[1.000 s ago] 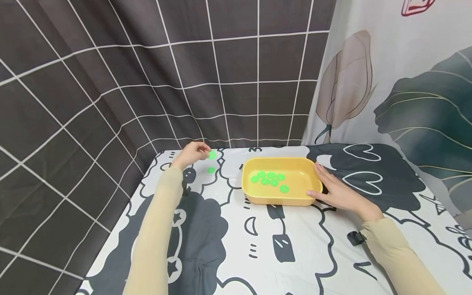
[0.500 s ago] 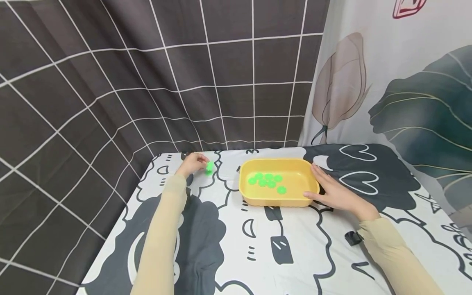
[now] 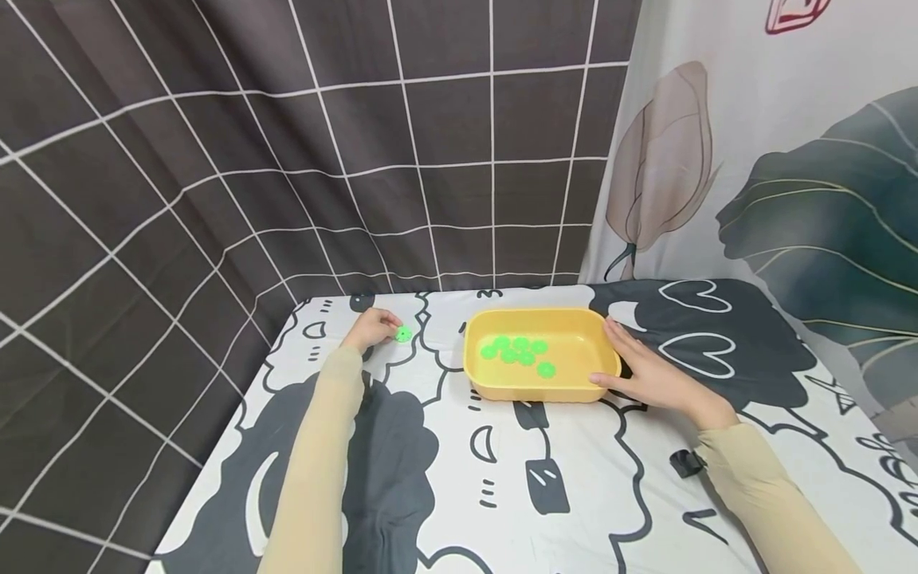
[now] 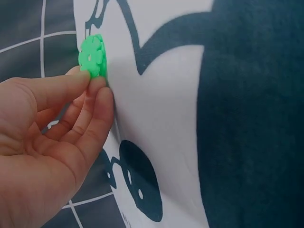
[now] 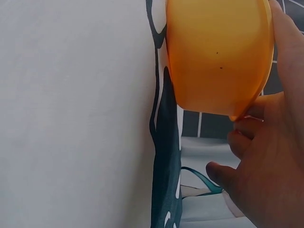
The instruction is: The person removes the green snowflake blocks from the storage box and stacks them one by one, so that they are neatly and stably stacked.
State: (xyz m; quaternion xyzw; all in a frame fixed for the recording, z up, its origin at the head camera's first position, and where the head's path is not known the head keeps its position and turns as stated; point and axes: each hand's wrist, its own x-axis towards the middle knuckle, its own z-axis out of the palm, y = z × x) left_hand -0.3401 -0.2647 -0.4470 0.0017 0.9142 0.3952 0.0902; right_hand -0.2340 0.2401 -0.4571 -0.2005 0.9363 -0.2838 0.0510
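Note:
My left hand (image 3: 373, 328) pinches a green flower-shaped plastic disc (image 4: 91, 56) between thumb and index finger, low over the cloth at the left. A second green layer shows directly behind this disc in the left wrist view. To the right stands a yellow rectangular plastic basin (image 3: 541, 393) with several similar green discs (image 3: 520, 355) lying on its floor, mostly towards the left. My right hand (image 3: 656, 380) rests spread against the basin's right end, fingers along the end and thumb at the near corner. In the right wrist view, fingertips (image 5: 247, 127) touch just beneath the basin's rim.
A white and dark cartoon-patterned cloth (image 3: 502, 470) covers the table. Behind hangs a dark curtain with a white grid (image 3: 459, 191), and a leaf-printed pale curtain (image 3: 667, 159) at the right. A small black object (image 3: 686, 463) sits by my right wrist.
My left hand has come nearer and down with its disc, to where the other loose disc lay. The two green shapes now overlap. My right hand stays at the basin.

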